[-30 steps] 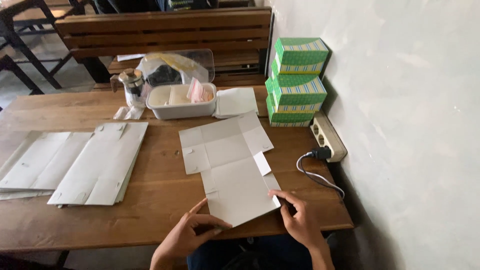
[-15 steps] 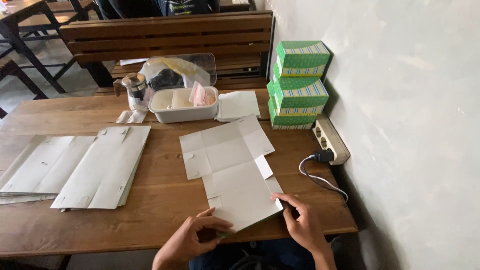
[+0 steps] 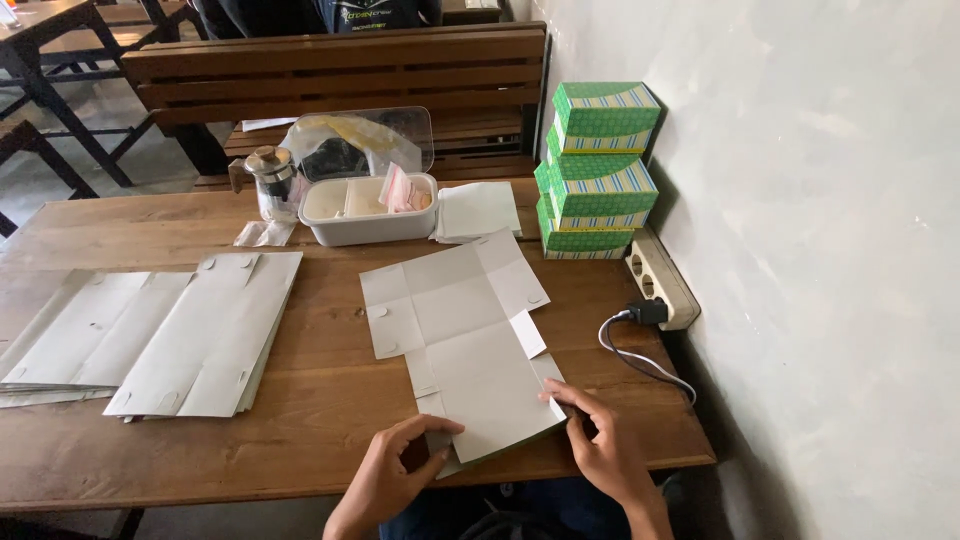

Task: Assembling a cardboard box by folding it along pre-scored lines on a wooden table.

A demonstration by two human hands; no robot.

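Where flat box blank (image 3: 470, 345) overhangs surface (image 3: 330, 400) edge, we see left hand (image 3: 395, 475) and right hand (image 3: 600, 450) fingers pinching its near corners.

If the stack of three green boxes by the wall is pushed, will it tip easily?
Probably yes: the green boxes sit skewed, edges not aligned. They look like light cardboard, so likely to slide on the wooden table. The wall beside them would likely block a fall that way.
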